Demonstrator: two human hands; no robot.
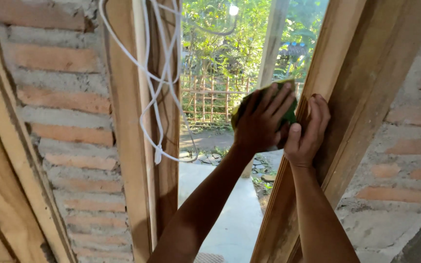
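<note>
So, only the head camera to go on here, looking up along a wooden door frame (pixel 337 97) set into a bare brick wall (pixel 69 102). The left hand (pixel 261 122) is spread flat with fingers splayed, pressing a green sheet of sandpaper (pixel 264 95) against the inner edge of the frame, about level with the bamboo fence (pixel 210 97) outside. It isn't gripping so much as pinning the sheet down with the palm. The right hand (pixel 308 129) sits just beside it, fingers curled loosely over the frame's edge and thumb up, holding nothing, just bracing against the wood.

If I were doing this bit, I'd keep the sheet flat under the whole palm so it doesn't fold, go along the grain, and keep pressure even so the moulded edge doesn't get rounded off.

Off to the left a loop of white cable (pixel 157 83) hangs down the other post (pixel 127 146), well apart from both hands.
</note>
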